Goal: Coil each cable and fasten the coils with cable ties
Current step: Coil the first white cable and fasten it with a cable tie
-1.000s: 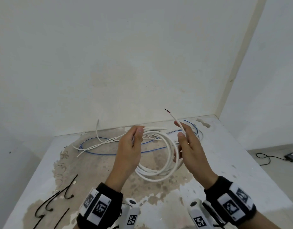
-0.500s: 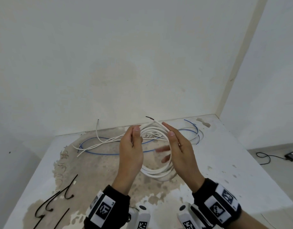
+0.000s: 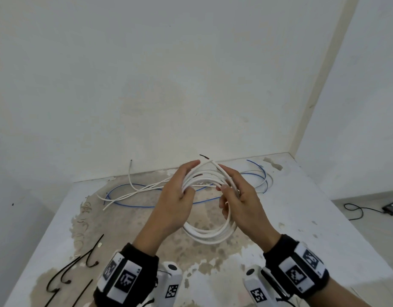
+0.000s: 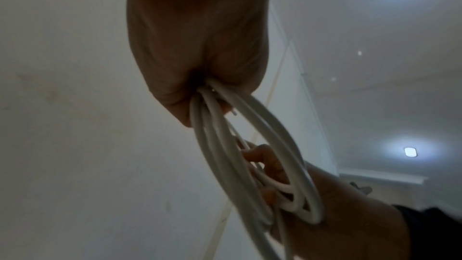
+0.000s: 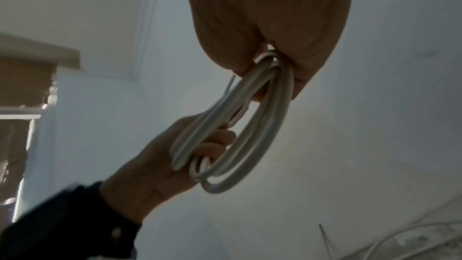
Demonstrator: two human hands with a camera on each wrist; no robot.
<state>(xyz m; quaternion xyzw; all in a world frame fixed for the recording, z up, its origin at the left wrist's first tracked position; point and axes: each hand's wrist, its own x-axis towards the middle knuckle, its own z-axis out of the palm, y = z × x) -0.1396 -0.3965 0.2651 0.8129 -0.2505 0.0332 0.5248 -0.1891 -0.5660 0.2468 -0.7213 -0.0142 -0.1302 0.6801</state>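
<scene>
Above the middle of the desk (image 3: pixel 324 218), both hands held a white coil (image 3: pixel 210 233) up in the air, clear of the surface. The left hand (image 3: pixel 176 200) gripped the coil's left side, fingers curled round the bundled turns. The right hand (image 3: pixel 239 202) gripped the right side in the same way, its fingers wrapped round the strands. From each wrist view the turns ran out of one closed fist and across to the other, so the coil was pinned at two opposite points. The loop hung roughly upright between the hands, its lower arc sagging toward the near edge and its upper strands gathered at the fingertips. A short cut end (image 3: pixel 205 156) with a dark tip stuck up just beyond the fingers, on the far side.

The black ties (image 3: pixel 80 262) lay flat on the desk at the near left, well apart from the coil and low beside the left wrist. That made the left hand the nearer one to them, while the right hand sat on the far side of the coil from them. My judgement was that the right hand would need to take the whole bundle alone so the left could reach down and left for a tie.

Beyond the hands, more loose white cable (image 3: pixel 133 191) and a blue cable (image 3: pixel 146 206) lay sprawled, uncoiled, toward the far wall.
</scene>
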